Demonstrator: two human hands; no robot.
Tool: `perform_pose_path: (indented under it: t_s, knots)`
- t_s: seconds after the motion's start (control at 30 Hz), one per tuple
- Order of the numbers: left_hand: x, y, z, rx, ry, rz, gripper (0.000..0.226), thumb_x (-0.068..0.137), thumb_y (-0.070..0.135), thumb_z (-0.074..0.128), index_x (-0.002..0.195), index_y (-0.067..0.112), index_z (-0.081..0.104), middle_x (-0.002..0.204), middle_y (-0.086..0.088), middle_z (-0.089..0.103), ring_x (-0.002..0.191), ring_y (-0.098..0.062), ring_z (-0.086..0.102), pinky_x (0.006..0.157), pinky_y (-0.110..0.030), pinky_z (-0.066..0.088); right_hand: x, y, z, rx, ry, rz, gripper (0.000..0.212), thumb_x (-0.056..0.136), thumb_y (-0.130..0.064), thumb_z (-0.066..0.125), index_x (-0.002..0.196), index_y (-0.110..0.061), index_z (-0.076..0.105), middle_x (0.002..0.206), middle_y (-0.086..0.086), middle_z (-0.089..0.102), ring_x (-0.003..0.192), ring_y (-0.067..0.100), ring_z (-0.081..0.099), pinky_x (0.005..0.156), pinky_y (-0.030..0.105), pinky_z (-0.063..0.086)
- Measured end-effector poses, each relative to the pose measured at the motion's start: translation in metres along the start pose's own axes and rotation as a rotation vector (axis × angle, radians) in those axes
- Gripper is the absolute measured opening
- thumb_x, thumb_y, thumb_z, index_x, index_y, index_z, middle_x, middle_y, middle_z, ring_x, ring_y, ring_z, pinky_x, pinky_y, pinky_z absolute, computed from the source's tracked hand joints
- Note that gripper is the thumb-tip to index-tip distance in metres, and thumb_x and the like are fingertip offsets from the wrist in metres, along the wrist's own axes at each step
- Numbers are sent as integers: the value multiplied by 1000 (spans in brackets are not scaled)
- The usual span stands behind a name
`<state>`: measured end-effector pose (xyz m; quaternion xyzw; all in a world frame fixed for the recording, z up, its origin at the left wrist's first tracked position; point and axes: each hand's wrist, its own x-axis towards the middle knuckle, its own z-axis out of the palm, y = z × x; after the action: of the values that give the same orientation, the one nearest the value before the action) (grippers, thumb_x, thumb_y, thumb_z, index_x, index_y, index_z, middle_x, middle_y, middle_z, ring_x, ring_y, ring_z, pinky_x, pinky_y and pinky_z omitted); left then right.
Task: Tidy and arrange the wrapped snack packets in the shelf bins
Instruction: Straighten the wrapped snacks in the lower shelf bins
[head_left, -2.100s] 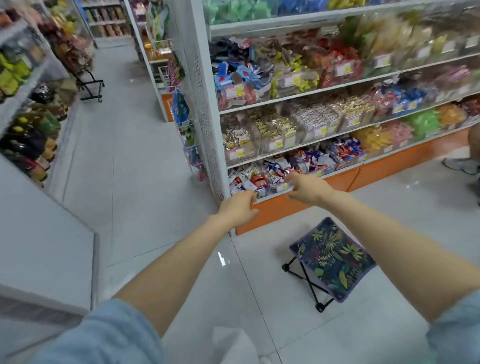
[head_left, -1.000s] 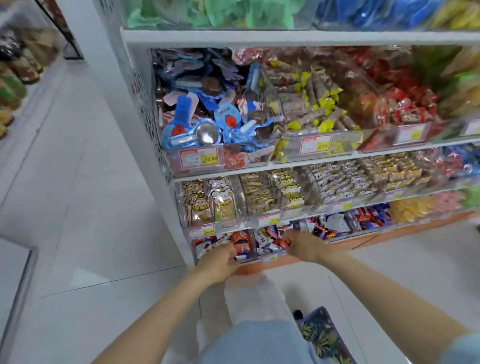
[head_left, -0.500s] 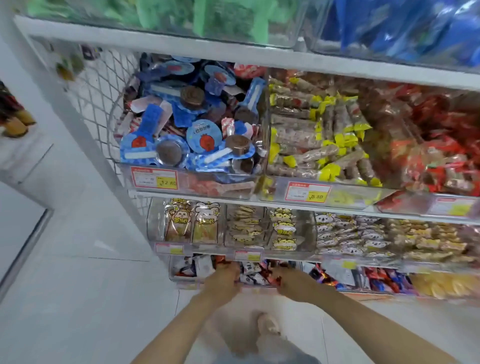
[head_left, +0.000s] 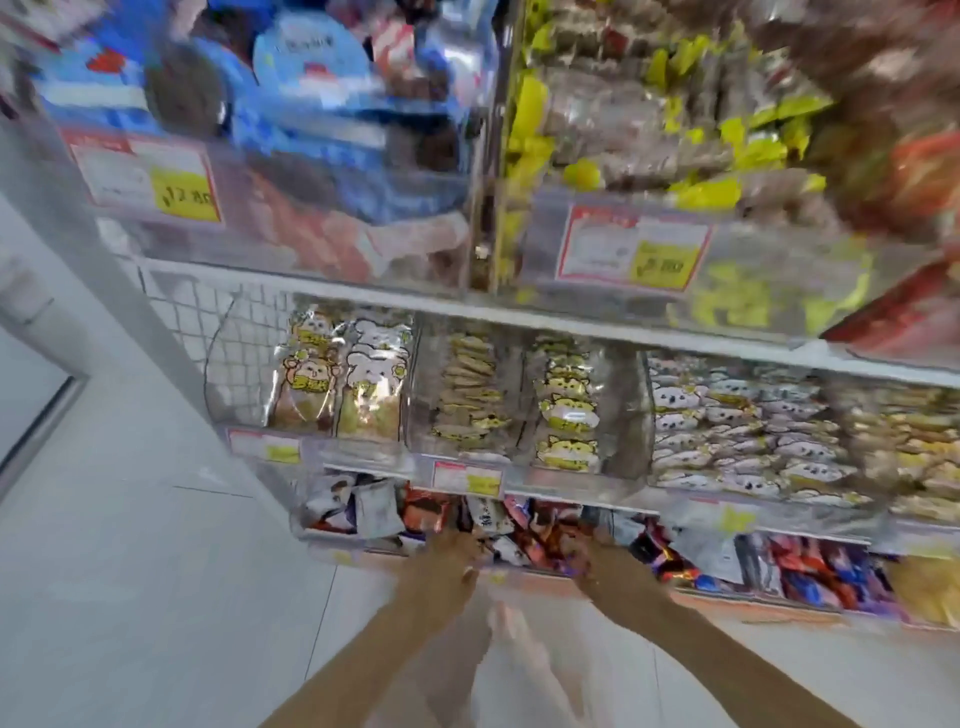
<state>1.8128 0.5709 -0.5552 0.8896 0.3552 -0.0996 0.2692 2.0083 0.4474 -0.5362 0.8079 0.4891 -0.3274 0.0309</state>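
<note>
The lowest shelf holds a clear bin (head_left: 358, 550) with mixed wrapped snack packets (head_left: 524, 540) in white, orange and red. My left hand (head_left: 451, 558) reaches over the bin's front rim, its thumb on the outside. My right hand (head_left: 597, 564) reaches into the same heap a little to the right. The fingers of both hands are hidden among the packets and blurred, so any hold is unclear.
Above are bins of cartoon-animal packets (head_left: 363, 384), then blue tubs (head_left: 311, 104) and yellow-ended packs (head_left: 649, 104). More red and blue packets (head_left: 810, 566) fill the lowest shelf to the right. A white upright (head_left: 130, 312) edges the shelf. Grey tiled floor (head_left: 156, 597) lies left.
The view has dropped and closed in on the shelves. Both hands have stayed at the lowest bin and now reach further into its packets.
</note>
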Motion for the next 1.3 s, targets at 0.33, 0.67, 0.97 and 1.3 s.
perform_pose_path:
  t_s: [0.33, 0.67, 0.97, 1.3]
  knots:
    - [78, -57, 108, -29, 433, 252, 43, 64, 11, 73, 106, 13, 63, 113, -5, 58, 102, -26, 58, 87, -29, 44, 80, 44, 88, -14, 701, -368, 36, 75, -10, 56, 108, -22, 60, 99, 3, 67, 89, 20, 63, 73, 25, 50]
    - [110, -71, 142, 104, 758, 380, 22, 77, 2, 62, 99, 3, 62, 114, -14, 56, 106, -32, 51, 89, -42, 47, 132, 89, 126, -112, 1066, -386, 35, 81, -21, 41, 97, -5, 67, 100, 14, 64, 90, 35, 56, 80, 40, 38]
    - [51, -45, 190, 52, 679, 290, 19, 80, 1, 58, 99, 0, 62, 111, -17, 54, 107, -34, 49, 89, -42, 44, 105, 99, 175, 2, 971, -484, 18, 81, 3, 58, 96, -2, 66, 96, 14, 63, 88, 36, 56, 76, 44, 47]
    - [46, 18, 215, 30, 609, 338, 20, 89, 12, 54, 109, 12, 58, 113, -2, 50, 106, -17, 46, 81, -22, 33, 44, 162, 207, 235, 1075, -377, 33, 81, 10, 55, 109, -6, 64, 108, 11, 61, 104, 25, 52, 88, 39, 45]
